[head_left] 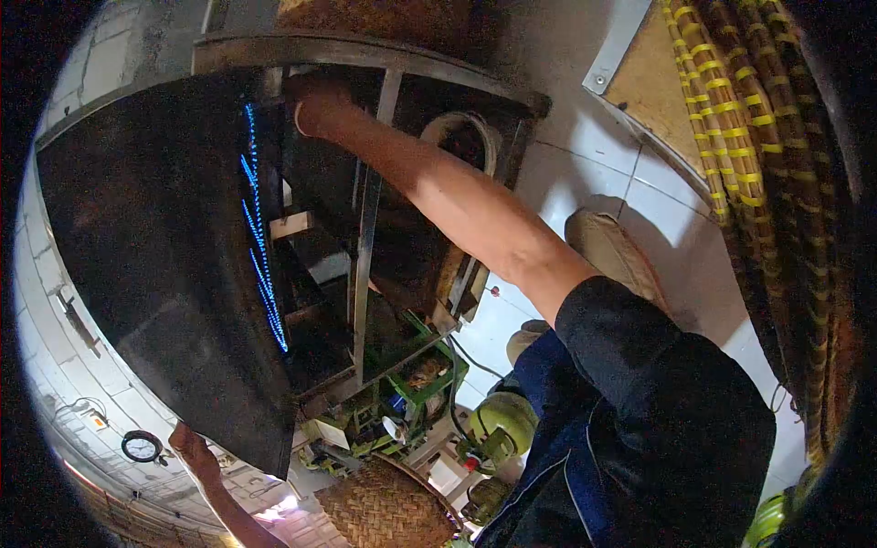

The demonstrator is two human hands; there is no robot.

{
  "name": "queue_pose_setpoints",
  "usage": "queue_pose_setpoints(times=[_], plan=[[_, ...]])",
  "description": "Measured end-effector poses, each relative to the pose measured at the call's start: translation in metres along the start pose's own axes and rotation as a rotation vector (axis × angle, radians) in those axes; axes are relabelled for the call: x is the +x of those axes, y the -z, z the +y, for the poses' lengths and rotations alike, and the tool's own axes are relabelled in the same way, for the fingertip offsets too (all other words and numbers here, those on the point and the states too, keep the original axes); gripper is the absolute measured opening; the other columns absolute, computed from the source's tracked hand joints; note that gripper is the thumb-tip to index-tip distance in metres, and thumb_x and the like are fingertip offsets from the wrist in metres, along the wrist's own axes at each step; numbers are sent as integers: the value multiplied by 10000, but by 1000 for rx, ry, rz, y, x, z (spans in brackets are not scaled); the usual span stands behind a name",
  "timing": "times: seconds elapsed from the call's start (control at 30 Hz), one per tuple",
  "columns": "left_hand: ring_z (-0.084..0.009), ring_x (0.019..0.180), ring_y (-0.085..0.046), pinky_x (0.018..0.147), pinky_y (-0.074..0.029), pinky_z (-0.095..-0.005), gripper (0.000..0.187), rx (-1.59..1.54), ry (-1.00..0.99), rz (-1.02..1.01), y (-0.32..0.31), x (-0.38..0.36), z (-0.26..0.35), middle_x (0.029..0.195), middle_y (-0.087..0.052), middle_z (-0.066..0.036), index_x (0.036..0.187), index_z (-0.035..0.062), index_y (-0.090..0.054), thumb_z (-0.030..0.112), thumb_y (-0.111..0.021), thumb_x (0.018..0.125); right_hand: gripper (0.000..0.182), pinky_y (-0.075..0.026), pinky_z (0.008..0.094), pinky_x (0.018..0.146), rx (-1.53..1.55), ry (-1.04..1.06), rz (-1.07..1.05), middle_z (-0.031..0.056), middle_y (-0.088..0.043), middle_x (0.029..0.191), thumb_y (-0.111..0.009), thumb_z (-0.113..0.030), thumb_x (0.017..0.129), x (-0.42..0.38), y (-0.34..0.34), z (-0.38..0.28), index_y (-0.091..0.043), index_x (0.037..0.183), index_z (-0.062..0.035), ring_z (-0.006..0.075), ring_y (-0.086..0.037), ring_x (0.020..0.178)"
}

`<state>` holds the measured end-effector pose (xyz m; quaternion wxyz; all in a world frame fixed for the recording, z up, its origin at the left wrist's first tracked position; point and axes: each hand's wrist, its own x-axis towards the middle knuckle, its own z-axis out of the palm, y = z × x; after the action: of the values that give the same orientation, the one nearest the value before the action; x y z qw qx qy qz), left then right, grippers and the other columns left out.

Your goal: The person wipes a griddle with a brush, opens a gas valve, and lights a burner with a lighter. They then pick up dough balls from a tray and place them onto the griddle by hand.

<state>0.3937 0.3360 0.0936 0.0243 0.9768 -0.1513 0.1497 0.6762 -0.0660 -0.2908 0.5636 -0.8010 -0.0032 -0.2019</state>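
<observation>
A large dark flat panel [164, 274] stretches across the left of the head view, with a row of blue light specks [260, 237] along its inner edge. My left hand [189, 447] is closed on the panel's lower edge, fingertips partly behind it. My right arm reaches across a metal frame [365, 247], and my right hand [318, 102] is by the top of the frame, close to the panel's upper corner. Shadow hides the right fingers and whatever they touch. Behind the frame bars, a short pale wooden piece [292, 225] shows in the dark interior.
A round pale-rimmed container [493, 146] sits inside the frame. Below are a green rack [429, 379] with small items, a green gas cylinder [505, 422] with a hose, and a woven basket [388, 502]. Yellow-banded bundles [731, 119] hang at right over white tiles [585, 173].
</observation>
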Motion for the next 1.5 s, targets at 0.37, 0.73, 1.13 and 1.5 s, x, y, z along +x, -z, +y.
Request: queue_pose_setpoints(times=[0.37, 0.73, 1.13, 1.5], plan=[[-144, 901, -485, 814, -400, -305, 268, 98, 38, -216, 7, 13, 5, 1073, -525, -16, 1103, 26, -592, 250, -562, 960, 334, -542, 467, 857, -99, 3, 26, 201, -679, 1102, -624, -137, 788, 14, -16, 4, -694, 1108, -73, 331, -667, 996], [-170, 990, -456, 864, -369, -309, 251, 77, 130, -166, -2, 9, 22, 1069, -483, -64, 1092, 7, -597, 153, -524, 901, 335, -548, 484, 827, 31, 6, 244, 223, -675, 1069, -581, -158, 823, 43, -73, 25, -659, 1116, -15, 353, -670, 965], [-187, 1040, -489, 947, -378, -365, 332, 60, -14, -11, -1, 0, 0, 1133, -517, -76, 1204, -19, -550, 138, -527, 913, 337, -540, 483, 819, 70, -8, 167, 210, -665, 1059, -625, -193, 823, 40, -37, -4, -655, 1118, -33, 374, -650, 988], [-185, 994, -428, 933, -342, -338, 252, 196, 66, -44, -6, 0, 26, 1033, -415, -48, 1116, 0, -520, 156, -547, 920, 330, -543, 441, 832, -79, 7, 118, 200, -662, 1102, -701, -193, 805, 62, -59, 15, -664, 1075, -6, 328, -653, 1030]])
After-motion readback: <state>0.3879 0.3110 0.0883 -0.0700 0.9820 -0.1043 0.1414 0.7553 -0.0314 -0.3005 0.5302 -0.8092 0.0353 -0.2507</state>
